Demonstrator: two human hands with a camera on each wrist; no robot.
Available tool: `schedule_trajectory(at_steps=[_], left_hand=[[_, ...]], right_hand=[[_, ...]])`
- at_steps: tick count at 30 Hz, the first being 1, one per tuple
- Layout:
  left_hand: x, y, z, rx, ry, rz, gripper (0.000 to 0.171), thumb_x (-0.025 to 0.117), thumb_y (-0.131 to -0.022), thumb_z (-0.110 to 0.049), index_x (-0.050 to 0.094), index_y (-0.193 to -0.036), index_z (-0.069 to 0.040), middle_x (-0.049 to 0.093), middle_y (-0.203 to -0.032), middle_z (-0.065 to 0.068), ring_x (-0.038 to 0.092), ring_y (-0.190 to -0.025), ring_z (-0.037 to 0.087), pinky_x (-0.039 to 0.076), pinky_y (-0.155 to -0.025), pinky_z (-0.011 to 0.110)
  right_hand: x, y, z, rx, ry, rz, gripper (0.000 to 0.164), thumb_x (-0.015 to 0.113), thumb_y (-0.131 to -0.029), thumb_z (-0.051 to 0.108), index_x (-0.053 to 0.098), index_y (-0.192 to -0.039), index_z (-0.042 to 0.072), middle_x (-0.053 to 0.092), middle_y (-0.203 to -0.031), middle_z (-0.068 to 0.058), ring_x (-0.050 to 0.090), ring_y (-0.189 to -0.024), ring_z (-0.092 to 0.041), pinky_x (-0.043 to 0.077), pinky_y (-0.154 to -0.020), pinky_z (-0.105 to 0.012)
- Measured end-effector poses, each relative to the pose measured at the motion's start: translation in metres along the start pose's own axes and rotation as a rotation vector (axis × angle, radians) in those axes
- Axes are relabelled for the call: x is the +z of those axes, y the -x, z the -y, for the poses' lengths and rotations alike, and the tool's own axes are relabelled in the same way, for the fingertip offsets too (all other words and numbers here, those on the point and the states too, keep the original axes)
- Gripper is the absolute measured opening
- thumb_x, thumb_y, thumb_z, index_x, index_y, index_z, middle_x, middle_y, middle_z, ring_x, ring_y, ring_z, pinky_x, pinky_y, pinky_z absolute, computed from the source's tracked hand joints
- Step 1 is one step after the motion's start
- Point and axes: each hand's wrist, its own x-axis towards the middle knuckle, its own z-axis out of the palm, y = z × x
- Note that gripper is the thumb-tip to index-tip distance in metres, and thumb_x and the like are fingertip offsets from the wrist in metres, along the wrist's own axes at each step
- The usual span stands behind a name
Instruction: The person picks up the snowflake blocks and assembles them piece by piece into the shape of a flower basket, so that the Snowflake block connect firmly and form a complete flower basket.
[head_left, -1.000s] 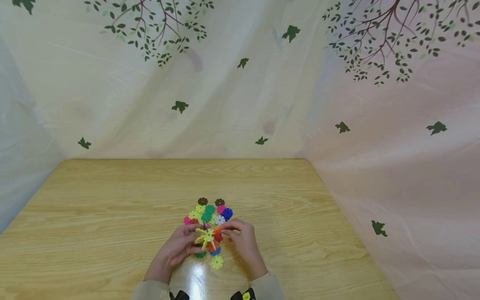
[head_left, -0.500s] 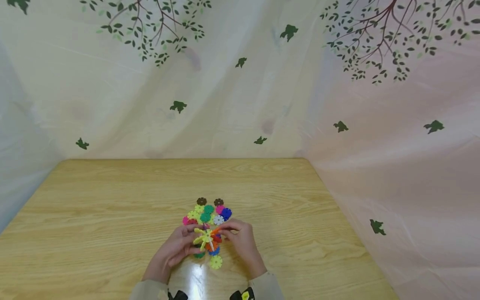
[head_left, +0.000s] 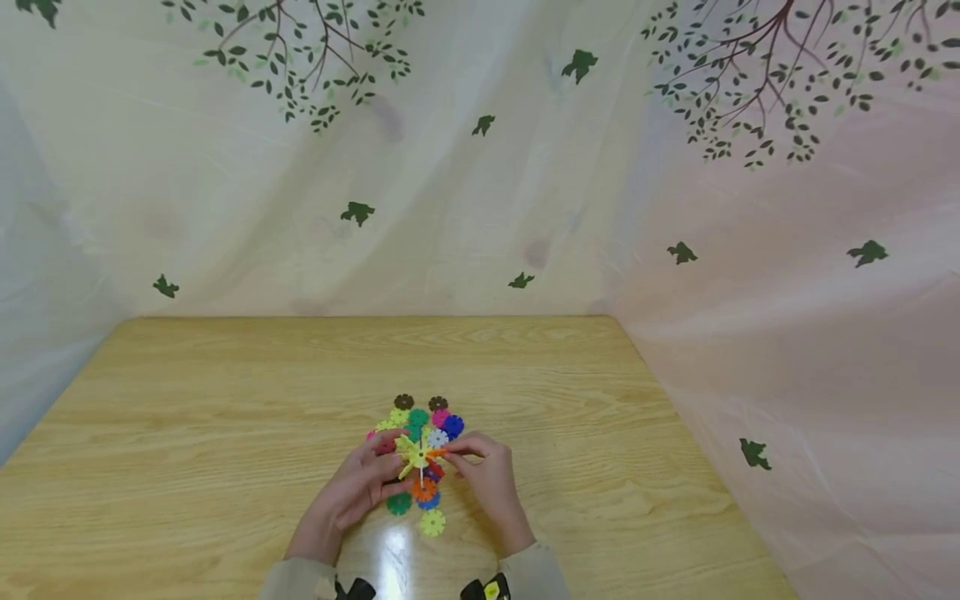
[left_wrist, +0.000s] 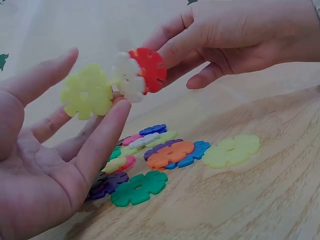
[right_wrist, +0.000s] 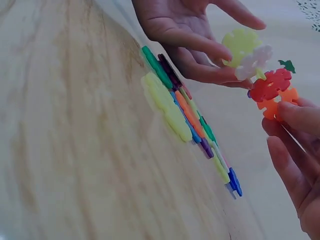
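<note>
My left hand (head_left: 354,490) holds a cluster of joined plastic snowflake discs (head_left: 415,451) just above the table. In the left wrist view, a yellow disc (left_wrist: 89,94), a white disc (left_wrist: 129,76) and a red disc (left_wrist: 154,69) are linked, and the left fingers grip the cluster from the yellow end. Across from it, my right hand (head_left: 491,483) pinches an orange disc (right_wrist: 269,106) between thumb and fingers, against the red one. Whether the orange disc is slotted in cannot be made out.
Loose notched discs lie beneath and beyond the hands, among them a green one (left_wrist: 139,189), an orange one (left_wrist: 172,153) and a yellow one (head_left: 432,523). Two brown discs (head_left: 438,403) lie farthest off. A curtain (head_left: 450,167) stands behind the wooden table (head_left: 225,383).
The cluster has turned and moved slightly away from the body, along with the left fingers, uncovering more of the loose green and orange discs. The right hand keeps its pinch on the orange disc.
</note>
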Motion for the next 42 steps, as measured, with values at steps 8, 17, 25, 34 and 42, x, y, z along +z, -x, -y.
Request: schedule_trajectory(at_steps=[8,17,25,34,42], left_hand=[[0.001,0.0,-0.002,0.025,-0.103,-0.064,0.066,0.055,-0.095,-0.001,0.019,-0.15,-0.005,0.055,-0.115,0.004,0.066,-0.093,0.012,0.058,-0.086,0.026],[0.003,0.001,-0.003,0.039,-0.074,-0.086,0.066,0.056,-0.095,-0.001,0.022,-0.151,-0.008,0.063,-0.108,0.001,0.066,-0.094,0.013,0.058,-0.083,0.026],[0.003,0.004,-0.003,0.069,-0.041,-0.056,0.059,0.055,-0.094,0.002,0.033,-0.147,-0.014,0.064,-0.105,0.002,0.067,-0.093,0.015,0.059,-0.082,0.027],[0.0,0.004,0.0,0.083,-0.021,-0.028,0.055,0.052,-0.096,0.002,0.036,-0.145,-0.017,0.065,-0.104,0.0,0.067,-0.092,0.013,0.059,-0.081,0.026],[0.0,0.004,0.0,0.084,-0.021,-0.005,0.057,0.052,-0.096,0.002,0.033,-0.147,-0.015,0.064,-0.105,0.0,0.067,-0.094,0.014,0.059,-0.081,0.026]], right_hand=[[0.003,0.001,-0.002,-0.04,0.007,0.056,0.008,0.075,-0.083,0.01,0.075,-0.09,0.006,0.072,-0.091,-0.011,0.065,-0.083,-0.006,0.056,-0.068,-0.015],[-0.015,-0.024,-0.02,0.055,0.112,0.032,0.021,0.071,-0.086,0.008,0.071,-0.107,0.006,0.072,-0.102,-0.01,0.068,-0.095,-0.023,0.059,-0.076,-0.023],[-0.012,-0.052,-0.032,0.248,0.073,-0.029,0.03,0.072,-0.084,0.004,0.069,-0.113,0.0,0.071,-0.106,-0.017,0.067,-0.082,-0.016,0.058,-0.062,-0.024],[-0.005,-0.06,-0.027,0.236,0.298,0.01,0.019,0.076,-0.081,0.007,0.073,-0.099,0.003,0.07,-0.092,-0.01,0.061,-0.073,-0.013,0.054,-0.063,-0.023],[-0.01,-0.051,-0.03,0.303,0.007,0.0,0.015,0.072,-0.084,0.003,0.07,-0.097,-0.003,0.072,-0.089,-0.014,0.059,-0.062,-0.008,0.053,-0.052,-0.02]])
